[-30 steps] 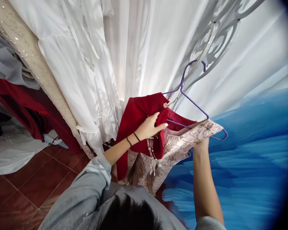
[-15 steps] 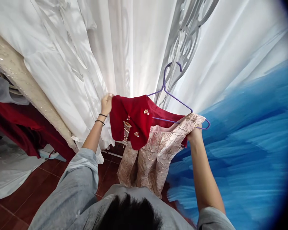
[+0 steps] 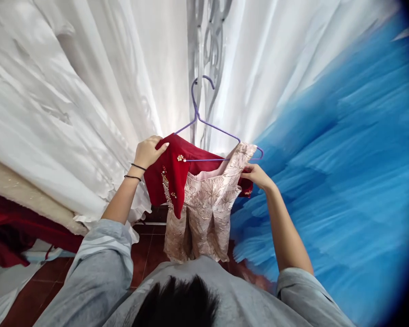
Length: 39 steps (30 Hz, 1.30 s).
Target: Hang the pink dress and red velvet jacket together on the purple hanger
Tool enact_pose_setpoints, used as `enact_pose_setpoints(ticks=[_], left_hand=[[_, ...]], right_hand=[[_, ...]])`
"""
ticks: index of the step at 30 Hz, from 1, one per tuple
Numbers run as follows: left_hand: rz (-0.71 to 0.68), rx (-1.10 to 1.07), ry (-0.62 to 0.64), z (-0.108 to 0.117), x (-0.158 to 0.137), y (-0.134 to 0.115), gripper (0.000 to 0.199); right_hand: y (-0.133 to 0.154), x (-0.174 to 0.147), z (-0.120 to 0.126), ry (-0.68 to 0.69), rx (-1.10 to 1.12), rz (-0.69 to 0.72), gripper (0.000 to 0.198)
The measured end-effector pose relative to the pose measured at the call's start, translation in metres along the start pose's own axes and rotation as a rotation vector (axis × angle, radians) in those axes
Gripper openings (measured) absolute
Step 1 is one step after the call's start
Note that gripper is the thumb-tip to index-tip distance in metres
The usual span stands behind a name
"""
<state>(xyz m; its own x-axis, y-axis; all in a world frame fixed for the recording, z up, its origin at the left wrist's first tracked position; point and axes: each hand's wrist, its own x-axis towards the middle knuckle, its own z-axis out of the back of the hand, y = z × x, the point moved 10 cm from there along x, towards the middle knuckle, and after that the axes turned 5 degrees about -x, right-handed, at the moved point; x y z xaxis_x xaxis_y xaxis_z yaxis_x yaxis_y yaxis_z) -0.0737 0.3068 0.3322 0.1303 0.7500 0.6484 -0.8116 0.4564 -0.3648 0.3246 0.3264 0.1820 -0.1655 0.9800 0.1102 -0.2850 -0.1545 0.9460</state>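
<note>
A pale pink brocade dress (image 3: 204, 195) hangs on a thin purple hanger (image 3: 218, 129), whose hook is up at a grey scrollwork metal frame (image 3: 213, 50). A short red jacket (image 3: 175, 181) with gold and pearl beading shares the hanger, draped over the dress's left shoulder and passing behind its neckline. At the jacket's left shoulder, my left hand (image 3: 149, 153) grips the red cloth, thumb in front. My right hand (image 3: 257, 175) is closed at the jacket's right side, just below the hanger's end and beside the dress strap; its fingertips are partly hidden.
White gowns (image 3: 64, 91) and white drapes (image 3: 160, 59) hang on the left and behind. A blue ruffled tulle dress (image 3: 327, 172) fills the right side. Dark red clothes (image 3: 7, 218) lie low at left, above a red tiled floor (image 3: 146, 247).
My view has turned, so the hanger and clothes appear further left. My left hand has shifted nearer the jacket's shoulder. My right hand has moved off the hanger's end to the red cloth beneath.
</note>
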Motion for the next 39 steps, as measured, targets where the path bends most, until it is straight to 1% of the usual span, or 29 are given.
enact_pose_setpoints(ticks=[2, 4, 5, 7, 8, 9, 10, 11, 13, 14, 15, 16, 17, 19, 20, 21, 22, 23, 25, 28, 30, 32, 33, 34, 35, 36, 37, 39], left_hand=[[0.023, 0.094, -0.007, -0.005, 0.002, -0.001, 0.042], [0.033, 0.147, -0.004, -0.008, 0.004, 0.001, 0.044], [0.031, 0.169, 0.005, -0.010, 0.004, 0.002, 0.044], [0.017, 0.217, 0.027, -0.011, 0.005, 0.005, 0.043], [0.008, 0.244, 0.035, -0.011, 0.005, 0.006, 0.043], [-0.005, 0.267, 0.038, -0.010, 0.005, 0.007, 0.043], [-0.022, 0.282, 0.031, -0.009, 0.004, 0.007, 0.043], [-0.045, 0.284, 0.018, -0.007, 0.003, 0.006, 0.043], [-0.101, 0.260, -0.022, -0.004, -0.002, 0.004, 0.043], [-0.127, 0.242, -0.044, -0.002, -0.004, 0.003, 0.043], [-0.148, 0.226, -0.064, 0.000, -0.007, 0.003, 0.042], [-0.164, 0.214, -0.081, 0.002, -0.009, 0.002, 0.041], [-0.175, 0.206, -0.093, 0.004, -0.011, 0.002, 0.040], [-0.192, 0.196, -0.103, 0.007, -0.014, 0.000, 0.037], [-0.201, 0.191, -0.102, 0.008, -0.015, -0.001, 0.036], [-0.210, 0.187, -0.098, 0.008, -0.015, -0.003, 0.035], [-0.218, 0.182, -0.096, 0.009, -0.016, -0.004, 0.034], [-0.227, 0.176, -0.094, 0.010, -0.016, -0.006, 0.034], [-0.244, 0.162, -0.094, 0.013, -0.017, -0.010, 0.033], [-0.246, 0.136, -0.097, 0.018, -0.019, -0.015, 0.033], [-0.231, 0.111, -0.094, 0.020, -0.022, -0.018, 0.032], [-0.210, 0.092, -0.091, 0.023, -0.025, -0.022, 0.034], [-0.198, 0.089, -0.091, 0.024, -0.027, -0.025, 0.035], [-0.187, 0.091, -0.095, 0.025, -0.030, -0.027, 0.035], [-0.175, 0.097, -0.099, 0.026, -0.032, -0.029, 0.036], [-0.163, 0.105, -0.106, 0.027, -0.035, -0.032, 0.036], [-0.155, 0.113, -0.111, 0.028, -0.037, -0.034, 0.036], [-0.147, 0.118, -0.121, 0.030, -0.041, -0.037, 0.036]], right_hand=[[-0.013, -0.001, 0.005, -0.040, -0.079, -0.022, 0.037], [-0.018, 0.003, 0.009, -0.053, -0.199, -0.043, 0.031], [-0.016, 0.006, 0.008, -0.019, -0.271, -0.046, 0.027], [-0.004, 0.016, 0.005, 0.129, -0.423, -0.043, 0.018], [0.006, 0.021, 0.008, 0.193, -0.499, -0.039, 0.015], [0.020, 0.026, 0.017, 0.211, -0.572, -0.026, 0.012], [0.038, 0.032, 0.032, 0.158, -0.636, 0.006, 0.012], [0.060, 0.037, 0.053, 0.029, -0.687, 0.060, 0.014], [0.104, 0.034, 0.093, -0.313, -0.746, 0.209, 0.022], [0.118, 0.029, 0.102, -0.425, -0.769, 0.279, 0.025], [0.125, 0.025, 0.102, -0.461, -0.804, 0.330, 0.025], [0.123, 0.024, 0.095, -0.421, -0.855, 0.348, 0.022], [0.114, 0.025, 0.084, -0.329, -0.910, 0.325, 0.018], [0.086, 0.027, 0.065, -0.133, -0.980, 0.199, 0.016], [0.074, 0.027, 0.063, -0.082, -0.988, 0.128, 0.017], [0.068, 0.026, 0.065, -0.072, -0.984, 0.071, 0.018], [0.069, 0.025, 0.071, -0.094, -0.977, 0.038, 0.017], [0.076, 0.025, 0.079, -0.134, -0.969, 0.030, 0.017], [0.101, 0.026, 0.097, -0.227, -0.954, 0.058, 0.018], [0.154, 0.025, 0.120, -0.337, -0.962, 0.136, 0.021], [0.195, 0.015, 0.125, -0.436, -1.003, 0.203, 0.022], [0.233, -0.008, 0.118, -0.564, -1.045, 0.268, 0.022], [0.247, -0.024, 0.108, -0.627, -1.060, 0.286, 0.022], [0.257, -0.042, 0.093, -0.680, -1.073, 0.289, 0.023], [0.260, -0.059, 0.074, -0.712, -1.084, 0.276, 0.024], [0.256, -0.075, 0.050, -0.708, -1.100, 0.241, 0.026], [0.245, -0.086, 0.022, -0.669, -1.114, 0.199, 0.026], [0.207, -0.095, -0.049, -0.403, -1.107, 0.170, 0.022]])
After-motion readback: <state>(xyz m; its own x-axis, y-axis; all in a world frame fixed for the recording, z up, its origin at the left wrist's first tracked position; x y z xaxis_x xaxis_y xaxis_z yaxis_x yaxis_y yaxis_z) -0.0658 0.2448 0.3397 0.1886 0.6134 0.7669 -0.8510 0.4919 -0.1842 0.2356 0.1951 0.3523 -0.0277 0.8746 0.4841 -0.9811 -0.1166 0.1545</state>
